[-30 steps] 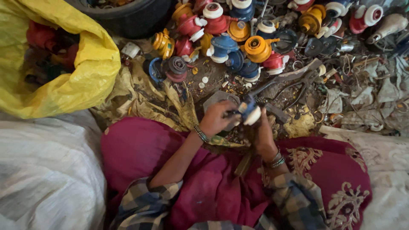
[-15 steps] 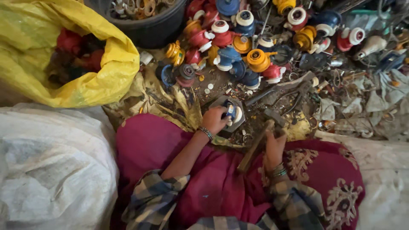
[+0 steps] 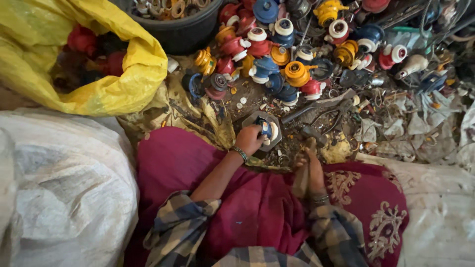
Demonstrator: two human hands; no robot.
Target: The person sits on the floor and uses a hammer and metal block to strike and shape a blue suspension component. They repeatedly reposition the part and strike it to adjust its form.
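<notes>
My left hand (image 3: pixel 249 139) grips a small blue and white plastic part (image 3: pixel 267 129) and presses it onto a grey hexagonal metal block (image 3: pixel 275 123) on the ground. My right hand (image 3: pixel 313 167) is closed around the wooden handle of a hammer (image 3: pixel 303 168), whose head end points toward the block. Both arms wear plaid sleeves and lie over a dark red cloth (image 3: pixel 257 207) on my lap.
A heap of red, blue, yellow and white plastic parts (image 3: pixel 287 54) lies beyond the block, with metal scrap (image 3: pixel 396 99) to the right. A yellow sack (image 3: pixel 74 54) of red parts sits upper left, a black tub (image 3: pixel 183 24) behind it, a white sack (image 3: pixel 59 188) at left.
The two hands, together on the blue and white part a second ago, have separated. The left set the part on the block; the right dropped back and took the hammer handle.
</notes>
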